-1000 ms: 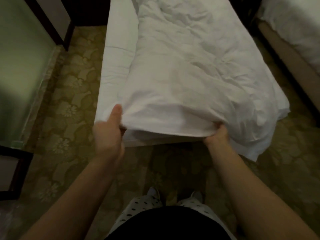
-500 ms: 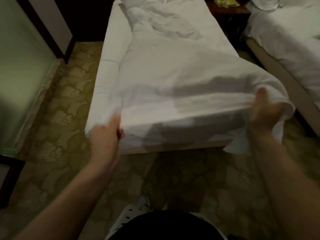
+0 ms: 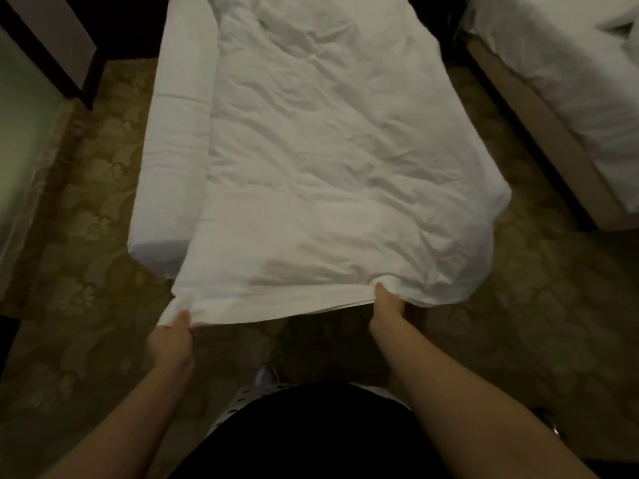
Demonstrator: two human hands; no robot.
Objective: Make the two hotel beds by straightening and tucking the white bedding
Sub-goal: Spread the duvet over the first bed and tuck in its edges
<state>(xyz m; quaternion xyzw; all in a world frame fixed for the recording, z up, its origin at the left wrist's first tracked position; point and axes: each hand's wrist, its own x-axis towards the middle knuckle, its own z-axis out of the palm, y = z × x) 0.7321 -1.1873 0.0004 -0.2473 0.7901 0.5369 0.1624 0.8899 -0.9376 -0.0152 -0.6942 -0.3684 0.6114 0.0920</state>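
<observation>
So here we're standing at the foot of the near bed [image 3: 176, 133], looking down its length, and the white duvet [image 3: 328, 150] takes up most of the middle of the frame. It's spread along the mattress but sits skewed toward the right. That leaves a bare strip of sheeted mattress down the left side, while the lower right corner droops over the bed's edge toward the carpet [image 3: 86, 202]. It's pretty wrinkled all over. Our left hand [image 3: 171, 340], lower left of centre, has its grip closed on the duvet's near left corner, thumb on top, with the cloth bunched up at the pinch. Our right hand [image 3: 387, 305], just right of centre, has the foot edge, thumb lying on top and the fingers tucked underneath where we can't see them, so that grip is closed round the hem too. The edge between the two hands is lifted clear of the mattress end. The second bed [image 3: 570, 63] runs down the upper right, well apart, and there's dark furniture [image 3: 86, 46] at the upper left.
</observation>
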